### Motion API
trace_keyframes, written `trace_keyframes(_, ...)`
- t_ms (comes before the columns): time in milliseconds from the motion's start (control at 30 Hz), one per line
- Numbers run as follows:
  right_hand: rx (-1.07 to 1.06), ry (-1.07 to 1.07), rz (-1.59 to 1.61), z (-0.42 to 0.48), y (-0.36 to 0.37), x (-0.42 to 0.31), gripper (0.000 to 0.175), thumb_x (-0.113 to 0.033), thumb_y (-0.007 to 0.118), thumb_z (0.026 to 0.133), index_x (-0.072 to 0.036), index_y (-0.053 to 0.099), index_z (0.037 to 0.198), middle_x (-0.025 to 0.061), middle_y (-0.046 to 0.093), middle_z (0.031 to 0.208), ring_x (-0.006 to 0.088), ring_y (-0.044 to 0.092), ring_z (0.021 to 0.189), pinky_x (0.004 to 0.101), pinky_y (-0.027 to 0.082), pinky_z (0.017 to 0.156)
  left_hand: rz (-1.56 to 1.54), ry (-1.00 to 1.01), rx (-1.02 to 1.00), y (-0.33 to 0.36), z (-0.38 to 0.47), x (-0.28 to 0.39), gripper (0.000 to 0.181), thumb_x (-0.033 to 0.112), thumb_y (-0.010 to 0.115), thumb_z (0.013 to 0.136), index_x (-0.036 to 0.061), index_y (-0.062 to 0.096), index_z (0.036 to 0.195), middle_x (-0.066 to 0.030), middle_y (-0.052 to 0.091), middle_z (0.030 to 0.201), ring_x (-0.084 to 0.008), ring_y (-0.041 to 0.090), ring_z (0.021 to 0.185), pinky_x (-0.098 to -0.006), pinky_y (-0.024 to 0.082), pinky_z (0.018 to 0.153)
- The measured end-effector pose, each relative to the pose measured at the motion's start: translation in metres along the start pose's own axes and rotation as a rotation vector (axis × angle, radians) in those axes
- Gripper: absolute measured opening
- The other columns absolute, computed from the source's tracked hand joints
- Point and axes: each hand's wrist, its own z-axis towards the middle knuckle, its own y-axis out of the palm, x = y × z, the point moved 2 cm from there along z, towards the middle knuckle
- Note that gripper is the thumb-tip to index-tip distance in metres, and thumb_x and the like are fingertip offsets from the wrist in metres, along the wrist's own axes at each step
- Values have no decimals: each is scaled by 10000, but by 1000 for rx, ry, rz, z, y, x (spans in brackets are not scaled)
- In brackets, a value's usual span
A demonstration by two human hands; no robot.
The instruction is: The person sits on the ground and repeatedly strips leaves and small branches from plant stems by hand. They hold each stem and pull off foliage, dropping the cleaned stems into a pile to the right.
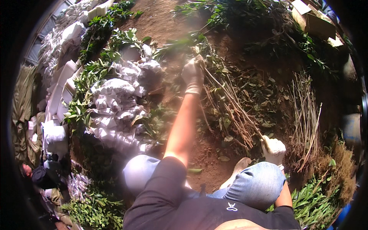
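My right hand [273, 149], in a pale glove, grips the lower end of a long thin plant stem [234, 102] beside my right knee. The stem slants up and away to my left hand [193, 73], also gloved, which is closed at its upper part near some leaves. What exactly lies within the left fingers is partly hidden and hazy. Beneath the stem lies a loose bundle of saplings with bare reddish-brown roots [241, 130]. Dry fallen leaves [258, 97] cover the soil beside it.
On the left, leafy plants have bases in white wrapping [115, 106]. A bundle of bare stems [306, 115] lies at right, near fibrous roots [340, 172] and green foliage [313, 201]. A cardboard box [313, 23] stands far right. Another person [43, 175] is at the left edge.
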Motion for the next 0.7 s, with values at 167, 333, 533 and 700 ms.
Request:
trace_keyframes(167, -362, 423, 860, 1, -2, 0, 142, -93, 759, 904, -55, 763, 1040, 44, 694, 747, 122, 620, 622, 285, 479, 578, -513, -68, 96, 10, 6, -10, 225, 290, 591, 1034, 90, 686, 993, -80, 664, 806, -196, 643, 662, -325, 541, 573)
trace_keyframes(333, -795, 903, 1529, 0, -6, 8, 230, -241, 706, 993, -15, 747, 984, -26, 569, 645, 64, 472, 553, 224, 335, 511, -1543, -692, -96, 7, 4, 13, 204, 250, 559, 1057, 87, 657, 983, -48, 632, 803, -148, 578, 634, -278, 504, 533)
trace_keyframes(533, -825, 1032, 2075, -8, -5, 14, 323, -321, 641, 1029, -8, 717, 1019, -71, 393, 548, 68, 342, 489, 262, 263, 464, -1572, -792, -304, 7, -7, 24, 194, 201, 520, 1085, 82, 623, 971, -9, 594, 799, -91, 501, 602, -221, 460, 486)
trace_keyframes(700, -825, 1127, 2244, -18, 1, 16, 289, -302, 620, 1039, -33, 724, 1052, -82, 390, 545, 65, 311, 489, 261, 235, 457, -1453, -580, -449, 44, -9, -2, 295, 355, 533, 1077, 68, 581, 1123, -30, 593, 843, -138, 554, 684, -283, 518, 606)
